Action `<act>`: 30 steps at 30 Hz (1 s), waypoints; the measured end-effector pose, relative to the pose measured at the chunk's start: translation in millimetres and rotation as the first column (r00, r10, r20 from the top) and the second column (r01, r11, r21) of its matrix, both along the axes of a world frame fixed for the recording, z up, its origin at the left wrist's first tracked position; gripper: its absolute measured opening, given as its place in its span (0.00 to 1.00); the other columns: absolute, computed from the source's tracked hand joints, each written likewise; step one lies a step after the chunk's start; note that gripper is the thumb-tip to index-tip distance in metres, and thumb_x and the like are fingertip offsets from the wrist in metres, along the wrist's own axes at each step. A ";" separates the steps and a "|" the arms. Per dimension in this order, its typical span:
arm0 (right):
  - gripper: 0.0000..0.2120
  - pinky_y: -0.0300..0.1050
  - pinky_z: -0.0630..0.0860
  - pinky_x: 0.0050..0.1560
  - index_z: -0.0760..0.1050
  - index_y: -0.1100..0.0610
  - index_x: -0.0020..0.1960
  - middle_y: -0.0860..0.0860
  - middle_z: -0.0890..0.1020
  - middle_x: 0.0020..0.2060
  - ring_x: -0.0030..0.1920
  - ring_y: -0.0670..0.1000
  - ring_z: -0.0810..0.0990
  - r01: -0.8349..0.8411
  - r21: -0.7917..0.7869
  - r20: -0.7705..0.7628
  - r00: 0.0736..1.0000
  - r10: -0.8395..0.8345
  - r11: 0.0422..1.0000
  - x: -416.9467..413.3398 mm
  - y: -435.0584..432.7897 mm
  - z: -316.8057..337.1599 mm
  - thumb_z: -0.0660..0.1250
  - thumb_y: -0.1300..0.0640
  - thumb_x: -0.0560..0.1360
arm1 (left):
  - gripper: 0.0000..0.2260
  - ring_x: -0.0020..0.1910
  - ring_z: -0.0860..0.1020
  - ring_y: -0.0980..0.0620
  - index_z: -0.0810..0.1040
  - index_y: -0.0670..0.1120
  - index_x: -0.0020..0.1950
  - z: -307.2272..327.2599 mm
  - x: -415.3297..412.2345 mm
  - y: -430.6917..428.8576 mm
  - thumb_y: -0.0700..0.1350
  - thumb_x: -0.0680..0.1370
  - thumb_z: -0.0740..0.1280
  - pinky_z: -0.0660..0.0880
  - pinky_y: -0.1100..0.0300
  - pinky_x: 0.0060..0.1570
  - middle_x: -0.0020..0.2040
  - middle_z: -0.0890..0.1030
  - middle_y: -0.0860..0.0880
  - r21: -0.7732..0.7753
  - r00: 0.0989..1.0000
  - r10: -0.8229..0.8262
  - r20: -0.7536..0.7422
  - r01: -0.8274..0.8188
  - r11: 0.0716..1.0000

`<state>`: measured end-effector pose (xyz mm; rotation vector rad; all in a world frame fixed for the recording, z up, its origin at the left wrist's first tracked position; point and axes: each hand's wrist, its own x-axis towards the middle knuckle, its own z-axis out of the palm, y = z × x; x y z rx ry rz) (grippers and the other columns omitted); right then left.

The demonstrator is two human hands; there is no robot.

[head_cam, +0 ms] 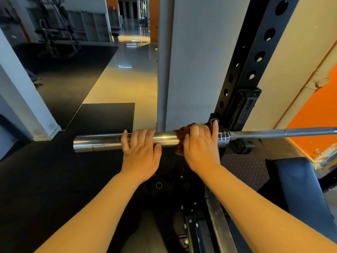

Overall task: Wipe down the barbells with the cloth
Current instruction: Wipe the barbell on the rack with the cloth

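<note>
My left hand (140, 154) curls over the chrome steel barbell (100, 142) sleeve, racked on the black upright (255, 61). My right hand (200, 148) grips the reddish-brown cloth (179, 145) round the sleeve, beside the collar

I see the barbell (102, 142) resting on a hook (243, 106) of the black rack (255, 57); a black mat (54, 179) lies on the floor (127, 79) below.

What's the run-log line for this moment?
phase: wiping | left hand: grips barbell sleeve | right hand: holds cloth on sleeve by collar
</note>
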<state>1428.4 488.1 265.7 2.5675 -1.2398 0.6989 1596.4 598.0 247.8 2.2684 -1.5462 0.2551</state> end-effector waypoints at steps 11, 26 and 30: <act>0.11 0.60 0.67 0.71 0.74 0.60 0.56 0.59 0.80 0.56 0.58 0.61 0.77 -0.151 0.050 0.181 0.974 0.140 0.987 -12.9 -17.3 -3.6 0.56 0.56 0.84 | 0.21 0.75 0.64 0.52 0.62 0.51 0.78 -0.2 23.6 21.6 0.49 0.85 0.51 0.47 0.52 0.80 0.73 0.69 0.53 -0.091 0.991 -0.136 0.018 0.137 0.986; 0.24 0.61 0.63 0.73 0.74 0.58 0.69 0.57 0.79 0.62 0.64 0.61 0.74 -0.079 -0.002 0.096 0.992 0.079 0.997 25.8 13.3 -10.3 0.51 0.45 0.85 | 0.22 0.79 0.58 0.54 0.60 0.50 0.81 2.3 84.0 69.7 0.49 0.86 0.51 0.41 0.57 0.79 0.77 0.66 0.52 -0.077 1.000 0.001 0.020 0.000 0.997; 0.25 0.64 0.56 0.77 0.75 0.60 0.67 0.59 0.78 0.64 0.68 0.63 0.71 0.028 0.088 0.201 0.979 -0.046 0.996 81.8 54.8 -11.4 0.49 0.46 0.85 | 0.23 0.79 0.58 0.52 0.61 0.48 0.80 -1.1 102.0 87.7 0.50 0.85 0.48 0.44 0.54 0.79 0.77 0.66 0.50 -0.101 1.000 0.005 -0.014 -0.006 0.995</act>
